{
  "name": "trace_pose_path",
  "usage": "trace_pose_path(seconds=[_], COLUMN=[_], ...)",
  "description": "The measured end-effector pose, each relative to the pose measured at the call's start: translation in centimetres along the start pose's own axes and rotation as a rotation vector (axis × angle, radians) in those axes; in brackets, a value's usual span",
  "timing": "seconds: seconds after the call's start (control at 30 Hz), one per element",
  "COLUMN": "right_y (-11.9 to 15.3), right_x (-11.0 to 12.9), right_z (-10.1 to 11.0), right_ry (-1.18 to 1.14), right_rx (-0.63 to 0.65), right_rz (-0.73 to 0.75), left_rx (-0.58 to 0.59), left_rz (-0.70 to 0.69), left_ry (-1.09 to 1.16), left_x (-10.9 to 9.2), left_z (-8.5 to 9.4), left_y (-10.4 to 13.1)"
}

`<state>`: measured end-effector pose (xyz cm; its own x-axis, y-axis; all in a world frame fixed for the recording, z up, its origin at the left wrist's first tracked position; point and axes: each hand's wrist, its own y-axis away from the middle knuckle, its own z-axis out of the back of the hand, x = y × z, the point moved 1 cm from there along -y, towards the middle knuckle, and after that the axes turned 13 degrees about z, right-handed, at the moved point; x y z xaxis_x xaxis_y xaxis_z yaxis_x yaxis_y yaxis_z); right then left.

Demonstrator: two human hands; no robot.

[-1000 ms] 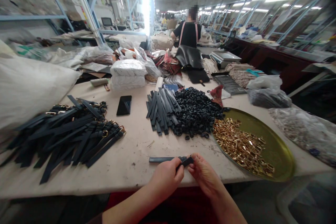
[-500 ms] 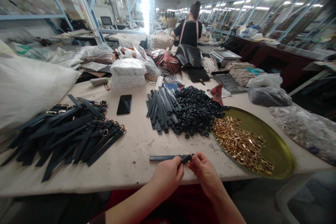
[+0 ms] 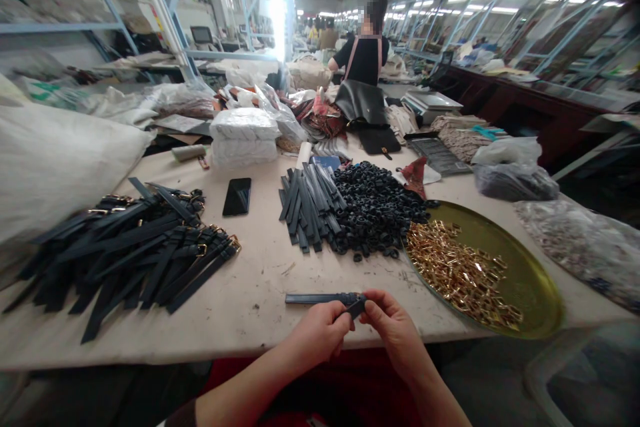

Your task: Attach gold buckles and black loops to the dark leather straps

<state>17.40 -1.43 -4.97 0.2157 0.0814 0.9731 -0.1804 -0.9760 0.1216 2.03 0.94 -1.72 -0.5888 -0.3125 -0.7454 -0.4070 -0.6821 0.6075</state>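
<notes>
over the near side of the table (image 3: 220,327), a dark strap (image 3: 356,309) shows partly, narrow and smooth, slightly slanted. the left hand (image 3: 323,329) pinches it; the right hand (image 3: 391,320) grips its tip by thumb and finger. working this end seems the present step; next probably needs steady pinching. beyond lie black loops (image 3: 375,210) and gold buckles (image 3: 465,273).

Tabletop (image 3: 247,270) open between left hand (image 3: 323,332) and strap pile (image 3: 127,250); tray (image 3: 533,273) blocks rightward

Below the surface (image 3: 220,330), we wore a red garment (image 3: 350,373) and a dark sleeve (image 3: 184,415) that ended above our bare left forearm (image 3: 255,373).
</notes>
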Motion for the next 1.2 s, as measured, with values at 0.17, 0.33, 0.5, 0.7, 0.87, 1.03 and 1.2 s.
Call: trace_pose_path(seconds=[0.17,0.33,0.5,0.7,0.87,1.03,1.2], right_y=[0.6,1.4,1.5,2.0,2.3,2.5,2.6], right_x=[0.1,0.0,0.1,-0.8,-1.0,-1.3,-1.3], right_z=[-0.2,-0.1,0.1,-0.3,0.2,-0.5,-1.6], right_ry=[0.096,0.173,0.084,-0.121,-0.246,-0.263,-0.265], right_rx=[0.014,0.076,0.137,0.062,-0.015,0.009,0.045], right_rz=[0.08,0.082,-0.01,-0.111,-0.168,-0.157,-0.087], left_rx=[-0.06,-0.052,-0.075,-0.154,0.096,0.144,0.176], left_rz=[-0.031,-0.07,-0.147,-0.134,-0.138,-0.089,-0.016], left_ry=[-0.116,-0.3,-0.297,-0.296,-0.228,-0.062,0.076], left_x=[-0.1,0.1,-0.3,0.0,0.2,-0.4,-0.2], left_z=[0.6,1.3,0.8,-0.4,0.3,0.7,-0.2], left_y=[0.2,0.6,0.8,0.8,1.7,2.3,1.5])
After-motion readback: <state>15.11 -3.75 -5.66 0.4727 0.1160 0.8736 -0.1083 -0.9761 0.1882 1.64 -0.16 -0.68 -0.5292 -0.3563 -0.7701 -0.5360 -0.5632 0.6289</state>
